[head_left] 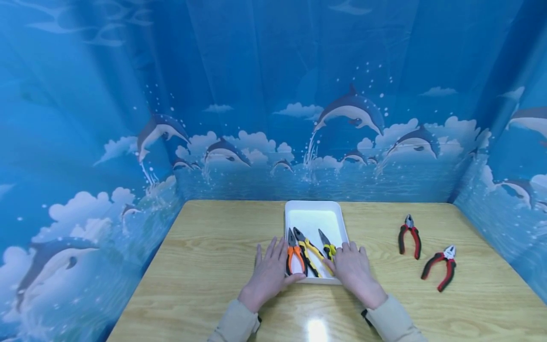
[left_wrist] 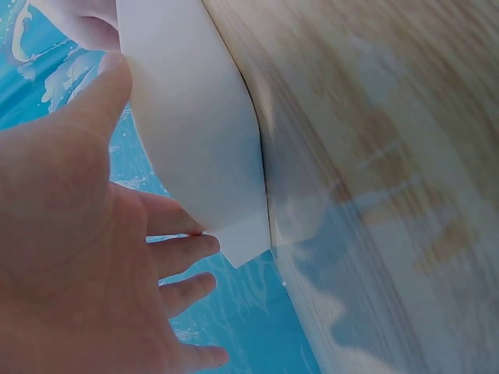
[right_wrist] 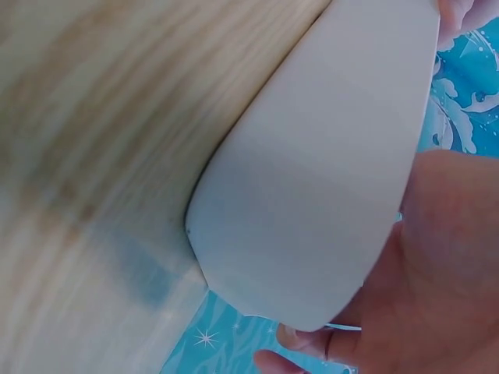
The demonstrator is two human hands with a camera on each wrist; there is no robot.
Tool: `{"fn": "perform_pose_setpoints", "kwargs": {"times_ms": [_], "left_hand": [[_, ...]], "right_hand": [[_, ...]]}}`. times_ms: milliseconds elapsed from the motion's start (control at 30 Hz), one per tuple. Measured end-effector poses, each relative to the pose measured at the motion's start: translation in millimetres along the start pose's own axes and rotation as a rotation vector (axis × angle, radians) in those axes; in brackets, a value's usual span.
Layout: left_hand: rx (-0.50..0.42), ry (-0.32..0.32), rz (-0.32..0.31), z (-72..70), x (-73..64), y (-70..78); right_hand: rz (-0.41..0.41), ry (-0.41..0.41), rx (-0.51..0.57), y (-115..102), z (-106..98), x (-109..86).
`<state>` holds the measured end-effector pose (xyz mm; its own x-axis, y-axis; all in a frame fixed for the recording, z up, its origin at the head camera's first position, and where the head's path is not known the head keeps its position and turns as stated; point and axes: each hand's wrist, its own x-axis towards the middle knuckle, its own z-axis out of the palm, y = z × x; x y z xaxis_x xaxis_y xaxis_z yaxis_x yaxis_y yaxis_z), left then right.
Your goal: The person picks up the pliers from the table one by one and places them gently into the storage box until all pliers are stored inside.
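Note:
A white tray (head_left: 314,209) holds orange-and-black long-nose pliers (head_left: 296,249), yellow-and-black pliers (head_left: 305,243) and yellow-and-black long-nose pliers (head_left: 327,246). My left hand (head_left: 268,273) lies along the tray's left side with straight, spread fingers; its thumb reaches the front rim. In the left wrist view, fingertips (left_wrist: 207,245) touch the tray's wall (left_wrist: 195,117). At the front right corner, my right hand (head_left: 352,268) holds the tray, thumb over the rim and fingers outside. The right wrist view shows those fingers (right_wrist: 300,339) by the wall (right_wrist: 304,179); the right thumb's tip is hidden there.
On the wooden table (head_left: 226,237), to the right, lie red-and-black diagonal cutters (head_left: 413,240) and red-and-black pliers (head_left: 446,266), both with handles spread. A blue dolphin-print curtain (head_left: 265,95) stands behind the table and at both sides, close to the tray's far end.

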<state>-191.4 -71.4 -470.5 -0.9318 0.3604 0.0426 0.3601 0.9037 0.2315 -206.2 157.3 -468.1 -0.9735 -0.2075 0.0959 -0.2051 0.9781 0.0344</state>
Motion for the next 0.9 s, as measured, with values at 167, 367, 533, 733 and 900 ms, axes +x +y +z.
{"fn": "perform_pose_setpoints", "kwargs": {"times_ms": [167, 367, 533, 733, 900], "left_hand": [[0.0, -0.001, -0.002, -0.1, -0.2, 1.0], [-0.002, 0.0, 0.002, 0.1, -0.5, 1.7], [0.007, 0.003, 0.003, 0.9, 0.0, 1.5], [0.017, 0.003, -0.001, -0.4, 0.1, 1.6], [0.009, 0.0, -0.002, -0.8, -0.8, 1.7]], "right_hand": [[0.005, -0.011, -0.019, 0.0, -1.8, 0.3], [-0.002, 0.001, -0.021, -0.1, -1.7, -0.6], [-0.018, 0.061, -0.025, 1.7, -2.1, -1.2], [-0.028, 0.171, 0.007, 4.6, -4.3, -0.1], [-0.057, 0.327, 0.061, 5.4, -3.8, 4.3]]}}
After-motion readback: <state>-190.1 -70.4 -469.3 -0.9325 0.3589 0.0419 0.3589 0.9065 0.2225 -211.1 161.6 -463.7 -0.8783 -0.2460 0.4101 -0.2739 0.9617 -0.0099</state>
